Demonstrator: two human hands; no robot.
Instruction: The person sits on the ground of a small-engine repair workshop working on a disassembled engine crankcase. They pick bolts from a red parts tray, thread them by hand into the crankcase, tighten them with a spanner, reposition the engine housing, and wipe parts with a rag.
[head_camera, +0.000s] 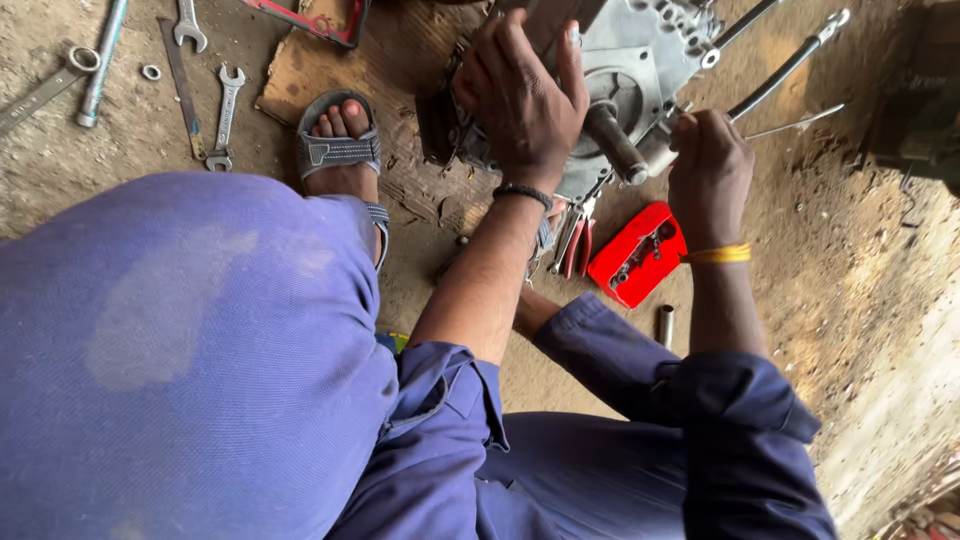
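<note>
A grey metal engine casing (640, 60) with a protruding shaft (612, 140) sits on the dirt ground ahead of me. My left hand (520, 95) presses down on the casing's near left side, fingers curled over its edge. My right hand (708, 165) is closed in a fist around a long thin metal tool (790, 65) whose shaft runs up and to the right, next to the shaft's end. What the tool's tip touches is hidden behind my fist.
A red plastic tool case (630, 255) and red-handled pliers (575, 240) lie below the casing. A small socket (665, 325) lies near my right forearm. Several spanners (225, 115) lie at upper left beside my sandalled foot (338, 145) on cardboard (310, 75).
</note>
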